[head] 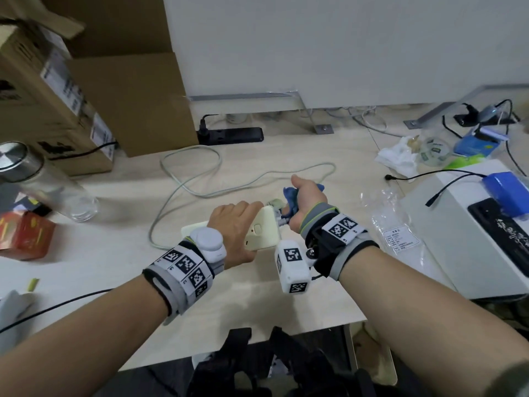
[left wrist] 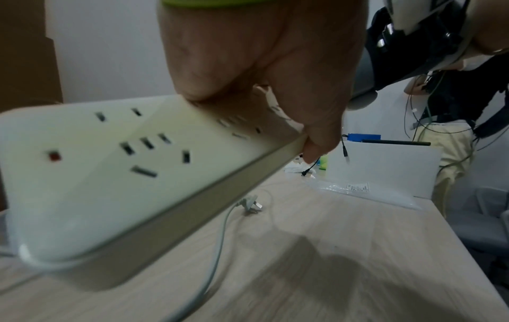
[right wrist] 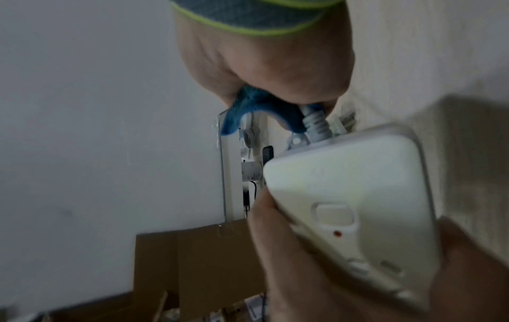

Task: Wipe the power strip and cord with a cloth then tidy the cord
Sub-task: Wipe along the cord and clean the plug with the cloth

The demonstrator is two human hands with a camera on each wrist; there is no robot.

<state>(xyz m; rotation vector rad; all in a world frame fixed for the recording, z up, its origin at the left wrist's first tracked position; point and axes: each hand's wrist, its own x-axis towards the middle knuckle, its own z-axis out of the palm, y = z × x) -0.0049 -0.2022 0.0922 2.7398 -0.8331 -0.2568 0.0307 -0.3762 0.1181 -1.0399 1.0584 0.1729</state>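
Gripping the cream power strip (head: 264, 230) off the table (head: 257, 296), left hand (head: 237, 224) fingers wrap its edge; right hand (head: 305, 202) fingers clench a blue cloth (right wrist: 245, 109) round the cord (right wrist: 316, 126).

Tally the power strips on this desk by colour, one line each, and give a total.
Cream-white plastic power strip, held off the desk by the left hand while the right hand grips a blue cloth round its grey cord: 1
Black plastic power strip lying by the partition: 1
Total: 2
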